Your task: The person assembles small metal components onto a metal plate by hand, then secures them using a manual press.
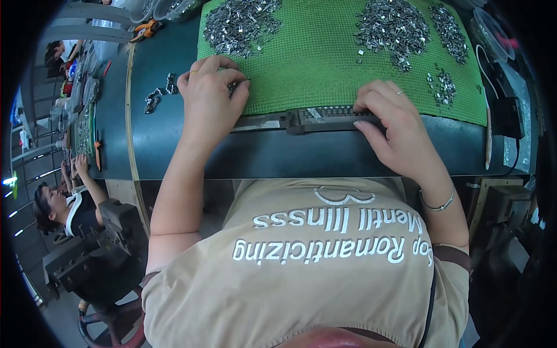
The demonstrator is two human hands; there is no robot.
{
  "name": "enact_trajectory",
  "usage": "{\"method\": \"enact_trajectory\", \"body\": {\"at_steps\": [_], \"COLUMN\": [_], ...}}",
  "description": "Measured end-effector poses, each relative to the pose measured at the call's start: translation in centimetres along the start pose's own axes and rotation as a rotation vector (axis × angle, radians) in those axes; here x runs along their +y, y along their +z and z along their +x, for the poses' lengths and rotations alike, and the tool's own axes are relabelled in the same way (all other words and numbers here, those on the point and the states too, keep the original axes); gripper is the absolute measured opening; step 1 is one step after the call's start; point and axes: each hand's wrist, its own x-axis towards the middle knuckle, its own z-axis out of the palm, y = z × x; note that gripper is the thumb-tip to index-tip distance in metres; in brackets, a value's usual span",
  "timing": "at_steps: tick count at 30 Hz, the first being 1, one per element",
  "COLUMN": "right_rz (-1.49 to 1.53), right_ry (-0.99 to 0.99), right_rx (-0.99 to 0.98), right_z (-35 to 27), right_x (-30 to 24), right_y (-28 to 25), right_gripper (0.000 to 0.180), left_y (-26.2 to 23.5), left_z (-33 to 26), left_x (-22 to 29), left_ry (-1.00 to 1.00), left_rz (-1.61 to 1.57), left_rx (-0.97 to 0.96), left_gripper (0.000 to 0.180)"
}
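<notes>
A long dark metal jig (331, 120) lies along the front edge of the green mat, with a row of small metal links (339, 111) set in its right half. My right hand (397, 124) grips the jig's right end, thumb on the near side and bent fingers over the links. Over the mat's left edge, my left hand (209, 95) is closed with curled fingers. A bit of dark metal shows between its thumb and fingers; the rest is hidden. Left of that hand, short linked metal chains (154, 100) lie on the dark table.
The green textured mat (313, 52) bears heaps of small metal pieces: one at the back left (241, 26), others at the right (394, 32). A black box with a cable (509, 116) and a clear tub (492, 32) stand right. Orange-handled pliers (145, 30) lie back left. Another person (64, 209) sits far left.
</notes>
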Motion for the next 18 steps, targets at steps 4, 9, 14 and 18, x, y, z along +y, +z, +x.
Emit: {"method": "enact_trajectory", "body": {"at_steps": [4, 9, 14, 18], "right_rz": [0.037, 0.029, 0.014, 0.021], "right_ry": [-0.018, -0.028, -0.044, -0.058], "right_rx": [0.024, 0.047, 0.064, 0.075], "right_z": [-0.4, -0.6, -0.8, -1.1], "right_x": [0.3, 0.4, 0.7, 0.7], "right_y": [-0.1, 0.1, 0.1, -0.1], "right_gripper": [0.018, 0.019, 0.020, 0.022], "left_y": [-0.1, -0.5, -0.9, -0.9], "left_z": [-0.1, -0.2, 0.0, 0.3], "left_x": [0.1, 1.3, 0.8, 1.3], "left_ry": [-0.001, 0.157, 0.248, 0.264], "left_rz": [-0.204, -0.143, -0.171, -0.184], "left_rx": [-0.051, -0.082, -0.116, -0.109], "left_gripper": [0.008, 0.006, 0.012, 0.010]}}
